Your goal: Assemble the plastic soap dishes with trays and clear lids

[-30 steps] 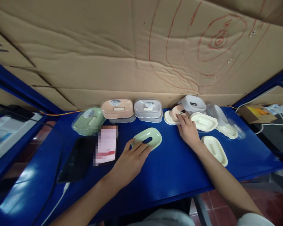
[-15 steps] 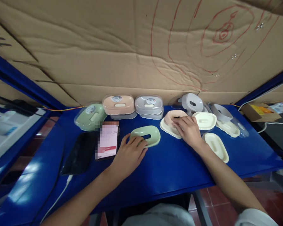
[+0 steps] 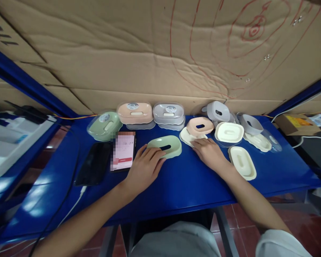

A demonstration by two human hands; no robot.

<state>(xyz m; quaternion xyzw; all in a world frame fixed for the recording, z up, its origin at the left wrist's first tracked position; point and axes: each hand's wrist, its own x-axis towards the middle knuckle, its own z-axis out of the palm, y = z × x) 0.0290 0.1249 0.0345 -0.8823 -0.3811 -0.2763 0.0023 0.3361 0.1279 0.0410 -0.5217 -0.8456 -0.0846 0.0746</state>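
Blue desk seen from above, with a cardboard wall standing behind its back edge. Two bare hands reach in over the front edge.

The left hand, left of the desk's middle, has its fingers inside the near left rim of a green shell and its thumb by the outer wall, holding that rim narrowly. The shell's oval slot faces up. Right of the middle, the right hand has its fingertips at the near edge of a cream tray; whether they grip it or only rest there, I cannot tell. A peach shell sits on the tray's far part, just ahead of those fingers.

Blue surface shows between the hands and continues as a broad strip to the front edge, giving room to draw back. Along the back edge, a green box, a peach box and a grey box leave little space. A lit phone lies just beside the left hand. An oblong cream dish lies beside the right forearm, with bare desk running on to the right front corner.
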